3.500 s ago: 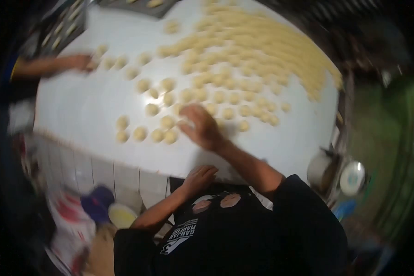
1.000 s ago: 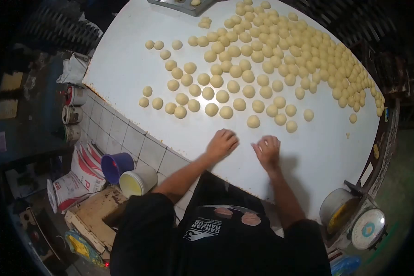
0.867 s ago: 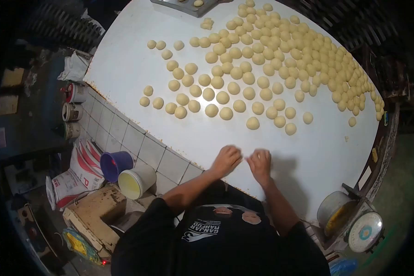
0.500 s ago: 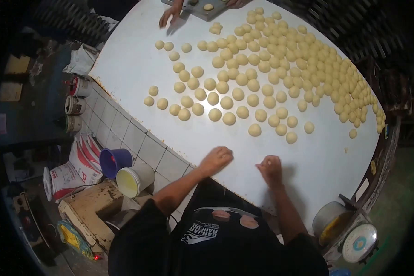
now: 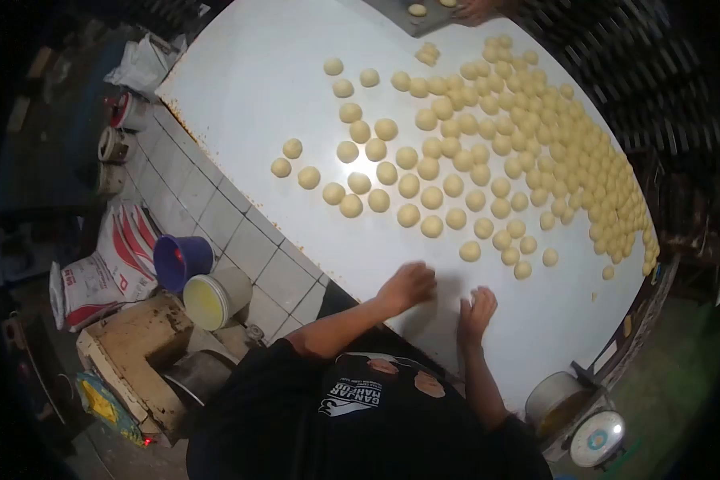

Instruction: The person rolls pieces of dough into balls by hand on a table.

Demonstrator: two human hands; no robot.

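Observation:
My left hand [image 5: 410,286] is raised over the near edge of the white table, its fingers loosely bent and slightly blurred, with nothing visible in them. To its right, my right hand [image 5: 478,310] holds nothing and has its fingers raised and apart. Neither hand touches dough. The closest pieces are a round dough ball [image 5: 470,251] and another dough ball [image 5: 522,270], just beyond my hands. Many pale yellow dough balls [image 5: 432,198] cover the tabletop, spaced out at the left and densely packed toward the right.
A co-worker's hand [image 5: 478,10] is by a metal tray [image 5: 412,22] holding dough pieces at the far edge. A clustered dough lump [image 5: 428,54] lies nearby. At the right stand a pot [image 5: 554,392] and a dial scale [image 5: 598,439]; buckets [image 5: 182,260] and sacks [image 5: 108,276] are at the left.
My view has shifted. My hands have come closer together, and the fingers of my right hand have unfolded. The co-worker's other hand has left the view, and one far-left dough ball is gone.

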